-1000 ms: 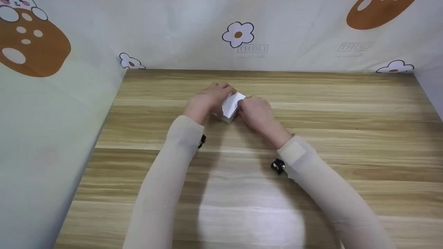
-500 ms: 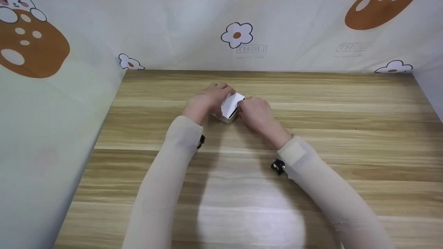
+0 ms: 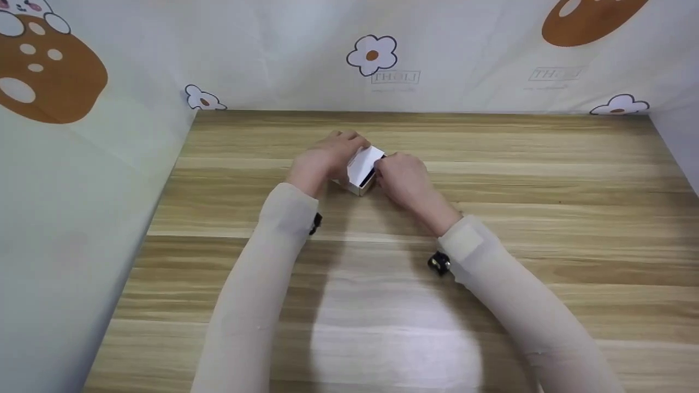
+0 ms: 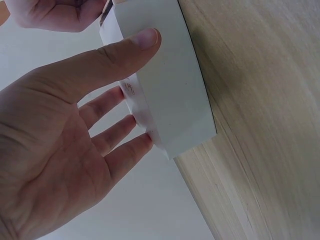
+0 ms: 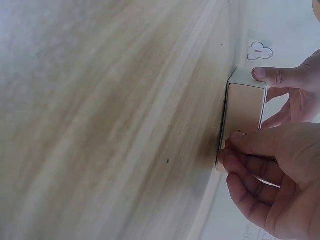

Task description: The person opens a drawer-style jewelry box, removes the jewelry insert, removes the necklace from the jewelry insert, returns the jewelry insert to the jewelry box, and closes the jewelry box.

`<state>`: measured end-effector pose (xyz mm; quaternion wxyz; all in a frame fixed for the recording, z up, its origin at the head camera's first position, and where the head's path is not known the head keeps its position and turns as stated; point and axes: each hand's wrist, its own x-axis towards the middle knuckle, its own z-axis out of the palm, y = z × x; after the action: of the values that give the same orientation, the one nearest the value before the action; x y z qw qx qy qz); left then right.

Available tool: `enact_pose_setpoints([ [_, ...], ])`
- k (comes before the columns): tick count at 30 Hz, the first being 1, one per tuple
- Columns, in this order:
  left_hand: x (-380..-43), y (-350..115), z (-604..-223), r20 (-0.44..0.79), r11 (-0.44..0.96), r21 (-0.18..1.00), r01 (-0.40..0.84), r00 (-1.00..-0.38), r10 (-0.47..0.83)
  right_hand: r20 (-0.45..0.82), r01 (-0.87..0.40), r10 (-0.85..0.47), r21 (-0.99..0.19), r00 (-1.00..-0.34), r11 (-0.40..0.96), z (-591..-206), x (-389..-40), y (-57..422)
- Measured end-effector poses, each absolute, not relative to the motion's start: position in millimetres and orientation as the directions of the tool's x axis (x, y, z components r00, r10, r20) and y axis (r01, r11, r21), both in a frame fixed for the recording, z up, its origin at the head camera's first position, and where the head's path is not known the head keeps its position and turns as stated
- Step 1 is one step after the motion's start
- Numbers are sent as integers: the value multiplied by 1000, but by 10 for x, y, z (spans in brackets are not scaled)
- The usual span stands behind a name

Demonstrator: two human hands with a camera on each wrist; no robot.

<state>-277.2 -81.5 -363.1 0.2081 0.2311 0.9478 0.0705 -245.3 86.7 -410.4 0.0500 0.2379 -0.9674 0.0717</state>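
A small white cardboard box [image 3: 363,165] lies on the wooden table, set at an angle. My left hand [image 3: 326,158] holds it from the left; in the left wrist view the thumb lies flat on one white side [image 4: 172,95] while the fingertips press on the adjoining face. My right hand [image 3: 405,176] is at the box's right edge, fingers curled. In the right wrist view, thumb and forefinger pinch at the edge of a brown panel [image 5: 244,107] framed by the white walls. A dark gap shows along the top's right edge. The fingers partly hide that panel.
The wood-grain table [image 3: 546,229] spreads around the box. A pale curtain [image 3: 295,54] with flower prints hangs along the back edge, and another stretch of it runs down the left side. Small black wrist cameras [image 3: 439,263] sit under both sleeves.
The dark gap along the box top's right edge has grown wider. Both hands keep nearly the same place on the box.
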Motion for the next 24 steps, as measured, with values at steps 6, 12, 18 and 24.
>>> enact_pose_setpoints([
  [6, -2782, -823, -3637, -369, 886, 220, 409, -805, 464, 128, -466, -452, -109, -883, 878, -4109, -2454, 863],
  [12, -2777, -827, -3631, -372, 888, 225, 401, -807, 458, 112, -463, -452, -107, -885, 880, -4105, -2458, 868],
  [18, -2783, -829, -3647, -365, 883, 230, 409, -805, 468, 115, -458, -447, -102, -887, 883, -4108, -2445, 866],
  [24, -2791, -824, -3650, -355, 876, 221, 428, -802, 481, 132, -461, -448, -98, -884, 882, -4095, -2426, 883],
])
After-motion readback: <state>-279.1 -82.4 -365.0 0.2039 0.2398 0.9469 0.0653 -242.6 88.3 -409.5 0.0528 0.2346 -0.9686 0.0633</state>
